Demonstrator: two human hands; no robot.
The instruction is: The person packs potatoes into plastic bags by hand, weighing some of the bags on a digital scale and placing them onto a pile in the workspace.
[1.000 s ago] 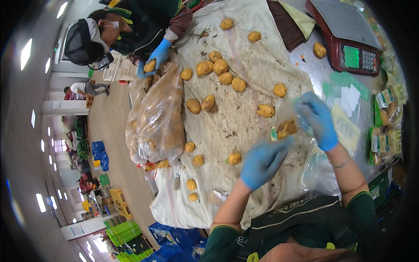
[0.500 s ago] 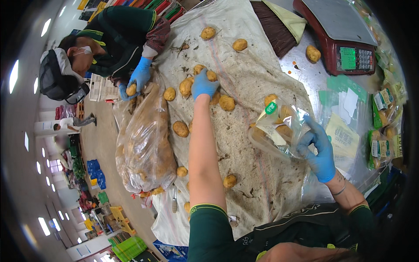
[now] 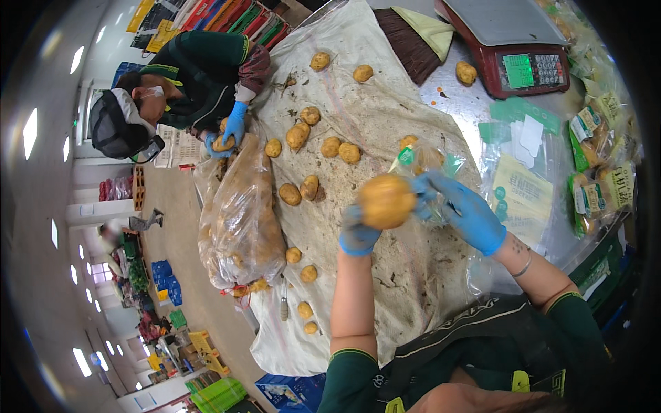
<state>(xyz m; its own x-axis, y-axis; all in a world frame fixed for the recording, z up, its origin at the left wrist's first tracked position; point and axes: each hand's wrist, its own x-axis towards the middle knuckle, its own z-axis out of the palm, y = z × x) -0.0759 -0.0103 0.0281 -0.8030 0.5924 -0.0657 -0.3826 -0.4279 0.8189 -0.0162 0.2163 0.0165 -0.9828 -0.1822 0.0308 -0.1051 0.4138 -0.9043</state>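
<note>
A yellow potato [image 3: 387, 200], smeared by motion, is held up over the cloth by my left hand [image 3: 358, 235], in a blue glove. My right hand [image 3: 471, 215], gloved the same way, grips a clear plastic bag [image 3: 428, 160] with a green label; potatoes show inside it. The fingertips of my right hand are close to the held potato, and whether they touch it cannot be made out. Several loose potatoes [image 3: 297, 135] lie on the soiled white cloth [image 3: 406, 275] to the left of my hands.
A co-worker in blue gloves [image 3: 235, 122] handles potatoes at a large clear sack [image 3: 237, 213] at the left. Far right stand a red scale [image 3: 527, 69], a brush [image 3: 413, 45] and filled potato bags [image 3: 589, 199]. Flat clear bags with paper labels [image 3: 521, 189] lie near my right hand.
My left hand has picked up a potato from the group on the cloth and moved right and nearer, toward the bag. My right hand has shifted slightly left with the bag.
</note>
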